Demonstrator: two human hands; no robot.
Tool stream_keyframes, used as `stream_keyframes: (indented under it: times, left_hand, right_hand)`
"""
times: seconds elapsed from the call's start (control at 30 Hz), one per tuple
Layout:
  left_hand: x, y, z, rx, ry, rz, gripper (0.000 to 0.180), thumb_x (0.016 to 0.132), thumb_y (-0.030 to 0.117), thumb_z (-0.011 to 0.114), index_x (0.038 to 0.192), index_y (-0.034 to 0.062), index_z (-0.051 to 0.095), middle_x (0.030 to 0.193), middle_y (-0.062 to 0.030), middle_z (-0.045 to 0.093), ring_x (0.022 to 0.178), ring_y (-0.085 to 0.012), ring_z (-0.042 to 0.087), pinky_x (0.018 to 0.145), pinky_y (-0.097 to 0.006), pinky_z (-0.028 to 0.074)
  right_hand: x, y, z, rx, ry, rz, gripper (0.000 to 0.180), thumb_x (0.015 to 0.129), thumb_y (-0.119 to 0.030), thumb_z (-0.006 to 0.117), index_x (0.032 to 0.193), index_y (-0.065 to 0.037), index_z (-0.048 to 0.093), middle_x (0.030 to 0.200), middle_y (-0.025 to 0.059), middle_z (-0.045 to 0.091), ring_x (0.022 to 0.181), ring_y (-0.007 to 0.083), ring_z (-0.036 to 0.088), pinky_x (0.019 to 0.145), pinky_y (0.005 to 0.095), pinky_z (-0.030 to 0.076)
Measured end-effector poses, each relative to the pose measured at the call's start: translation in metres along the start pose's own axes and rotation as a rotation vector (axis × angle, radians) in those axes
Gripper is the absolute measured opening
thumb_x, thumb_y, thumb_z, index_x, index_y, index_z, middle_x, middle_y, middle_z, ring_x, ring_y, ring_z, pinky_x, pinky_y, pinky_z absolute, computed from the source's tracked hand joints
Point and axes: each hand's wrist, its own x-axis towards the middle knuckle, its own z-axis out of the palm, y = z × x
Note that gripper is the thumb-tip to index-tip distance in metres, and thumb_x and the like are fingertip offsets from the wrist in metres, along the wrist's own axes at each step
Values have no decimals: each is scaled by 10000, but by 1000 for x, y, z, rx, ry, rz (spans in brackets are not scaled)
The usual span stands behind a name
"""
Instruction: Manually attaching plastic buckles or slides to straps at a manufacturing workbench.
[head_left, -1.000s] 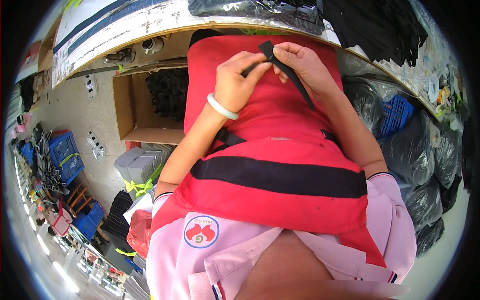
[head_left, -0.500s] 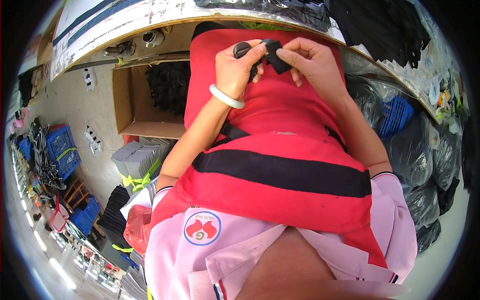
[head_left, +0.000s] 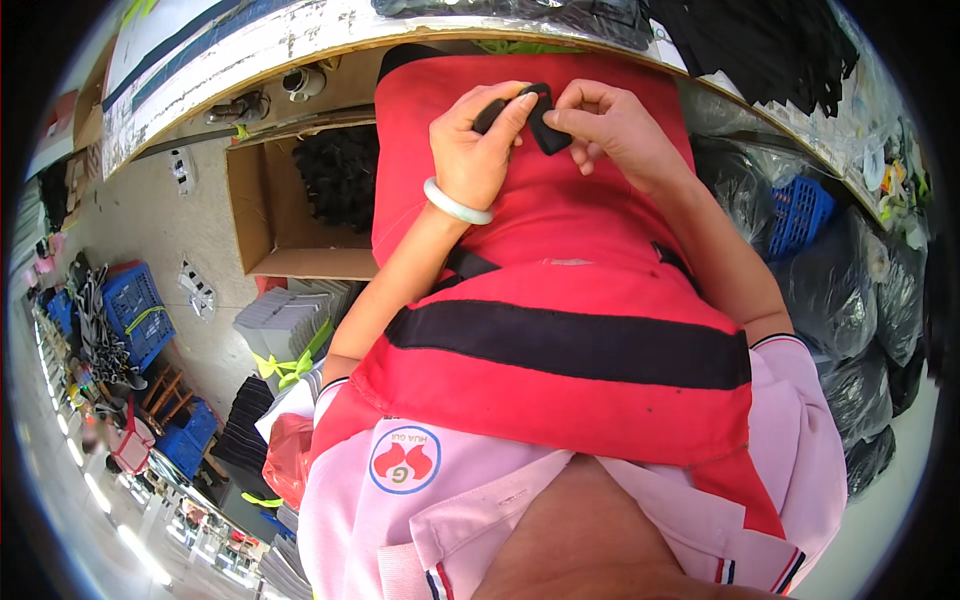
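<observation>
Over the red apron [head_left: 540, 220] on my lap, both hands hold a small folded black strap-like piece [head_left: 546, 125], probably fabric or webbing; its exact kind is unclear. My left hand [head_left: 478, 145], with a pale bangle [head_left: 456, 203] at the wrist, is closed on it. The thumb presses the upper end, and a rounded black part [head_left: 488, 116] shows beside the fingers. My right hand [head_left: 612, 128] pinches the piece's right edge between thumb and forefinger, its other fingers loosely curled.
A worktable edge [head_left: 300, 52] curves across the top, with black cloth pieces [head_left: 765, 45] at right. At left stand a cardboard box [head_left: 250, 200] of black items and tied grey stacks [head_left: 275, 325]. Black plastic bags [head_left: 830, 300] and a blue basket [head_left: 800, 215] are at right.
The black piece has turned in my fingers and now looks narrower and folded. My right hand has shifted slightly downward. The left hand keeps its grip.
</observation>
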Motion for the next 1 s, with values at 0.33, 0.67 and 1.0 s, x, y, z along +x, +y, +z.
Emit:
stream_keyframes:
  times: [0.33, 0.67, 1.0]
  left_hand:
    - [4, 10, -17, -97, -243, -38, 109, 848, -12, 669, 953, -2, 697, 915, -51, 624, 613, -77, 536, 509, -195, 415]
    - [-16, 28, -31, 104, -321, 99, 145, 788, -20, 721, 929, 14, 711, 927, -58, 617, 830, -137, 594, 719, -246, 478]
    - [-24, 34, -38, 92, -317, 53, 139, 786, -34, 712, 919, 7, 705, 907, -65, 623, 821, -148, 601, 736, -255, 481]
  right_hand:
    - [12, 14, -8, 358, -267, 74, 220, 941, -243, 609, 1000, -31, 614, 750, 5, 585, 605, 64, 563, 502, 175, 454]
    - [2, 1, 2, 63, -57, -179, 245, 908, -249, 659, 948, -8, 667, 794, 35, 647, 685, 90, 614, 646, 219, 507]
    - [0, 8, 17, 82, -2, -301, 181, 874, -98, 682, 1007, -27, 580, 877, 32, 655, 797, 81, 613, 703, 218, 503]
